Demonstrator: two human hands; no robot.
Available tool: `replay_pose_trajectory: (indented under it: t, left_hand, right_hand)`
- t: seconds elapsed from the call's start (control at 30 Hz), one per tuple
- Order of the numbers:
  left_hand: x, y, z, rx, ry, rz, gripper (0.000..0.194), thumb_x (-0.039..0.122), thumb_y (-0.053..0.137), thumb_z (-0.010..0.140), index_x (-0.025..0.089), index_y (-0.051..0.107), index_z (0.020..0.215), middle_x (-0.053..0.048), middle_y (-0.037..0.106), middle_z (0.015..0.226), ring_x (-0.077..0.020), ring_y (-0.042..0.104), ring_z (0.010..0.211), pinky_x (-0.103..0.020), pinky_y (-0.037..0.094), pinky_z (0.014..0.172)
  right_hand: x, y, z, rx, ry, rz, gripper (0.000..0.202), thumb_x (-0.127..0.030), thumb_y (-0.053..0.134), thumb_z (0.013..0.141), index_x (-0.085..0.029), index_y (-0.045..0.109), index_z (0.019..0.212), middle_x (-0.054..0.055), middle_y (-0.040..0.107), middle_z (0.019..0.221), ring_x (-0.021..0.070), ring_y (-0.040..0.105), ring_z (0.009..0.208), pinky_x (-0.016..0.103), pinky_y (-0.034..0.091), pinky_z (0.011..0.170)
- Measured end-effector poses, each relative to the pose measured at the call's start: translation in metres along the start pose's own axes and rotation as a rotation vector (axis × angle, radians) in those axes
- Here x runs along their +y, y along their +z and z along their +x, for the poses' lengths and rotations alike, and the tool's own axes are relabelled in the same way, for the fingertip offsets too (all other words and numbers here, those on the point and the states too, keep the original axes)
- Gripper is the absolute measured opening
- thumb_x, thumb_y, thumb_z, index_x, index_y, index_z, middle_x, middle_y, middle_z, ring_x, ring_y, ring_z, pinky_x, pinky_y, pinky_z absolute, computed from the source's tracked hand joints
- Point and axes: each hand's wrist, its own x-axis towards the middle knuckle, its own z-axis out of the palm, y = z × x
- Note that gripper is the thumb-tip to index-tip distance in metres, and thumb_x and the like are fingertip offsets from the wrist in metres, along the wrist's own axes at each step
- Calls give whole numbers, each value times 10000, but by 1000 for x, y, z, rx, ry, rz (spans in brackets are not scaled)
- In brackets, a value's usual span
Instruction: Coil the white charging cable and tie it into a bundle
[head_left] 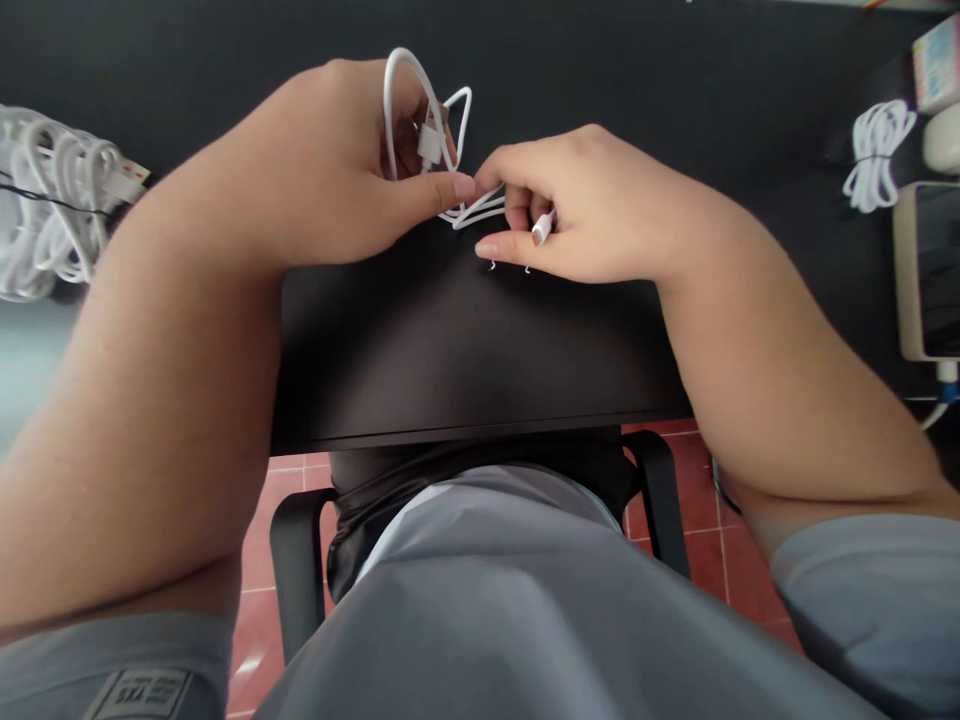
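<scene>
A white USB cable (480, 208) runs in loose loops between my two hands, just above the black table. My left hand (360, 165) is closed on the looped part, thumb stretched along it, with the USB plug (431, 140) showing by its fingers. Curled around the other end, my right hand (577, 205) has a small white connector (543, 228) with a metal tip poking out between its fingers and thumb. The two hands nearly meet at the fingertips. Part of the cable is hidden inside both hands.
Bundled white cables (56, 200) with a dark tie lie at the far left. On the right are a tied white cable coil (879, 155), a boxy device with a dark screen (930, 270) and a small box (937, 65). The black table's (480, 370) front edge is close to my body.
</scene>
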Motion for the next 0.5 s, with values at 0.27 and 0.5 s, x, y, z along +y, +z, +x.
replay_pose_trajectory:
  t: [0.27,0.5]
  left_hand:
    - [0,0,-2,-8,7,-7,283,499,593,846,242,631,960,-6,646,839,-92,516,717,-284,326,717]
    - [0,0,-1,-8,3,3,309,541,589,843,255,629,955,-11,643,827,-99,510,703,-295,329,713]
  right_hand:
    - [-2,-1,0,-11,22,-16,320,-494,701,840,-335,704,1118,4,748,894,218,662,851,326,438,706]
    - [0,0,0,0,-13,-20,288,-468,684,859,-324,705,1108,0,746,914,202,659,816,327,437,719]
